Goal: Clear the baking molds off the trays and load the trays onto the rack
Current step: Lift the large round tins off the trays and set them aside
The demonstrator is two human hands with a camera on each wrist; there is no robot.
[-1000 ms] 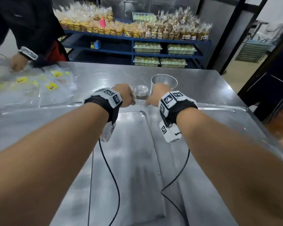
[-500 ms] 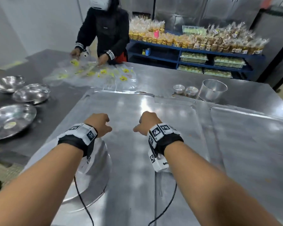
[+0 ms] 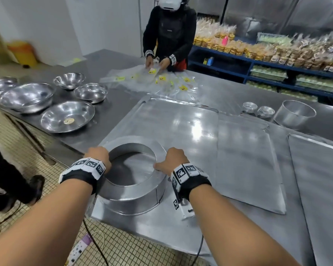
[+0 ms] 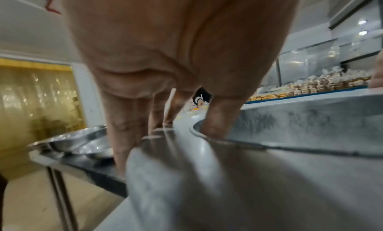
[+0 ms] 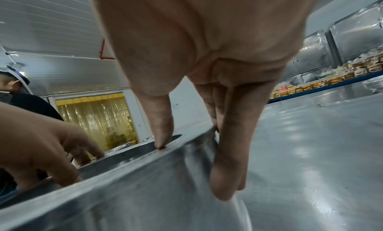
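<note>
While a round, straight-walled metal mold [image 3: 132, 191] stands on the near corner of a flat, shiny tray [image 3: 181, 121], the left hand [image 3: 98, 157] and right hand [image 3: 174, 160] pinch its thin rim on opposite sides, thumbs inside and fingers [image 5: 228, 160] down the smooth outer wall.

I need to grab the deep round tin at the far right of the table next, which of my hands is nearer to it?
Right. Your right hand grips the big round mold's right rim, on the tin's side; your left hand grips its left rim, farther away.
</note>
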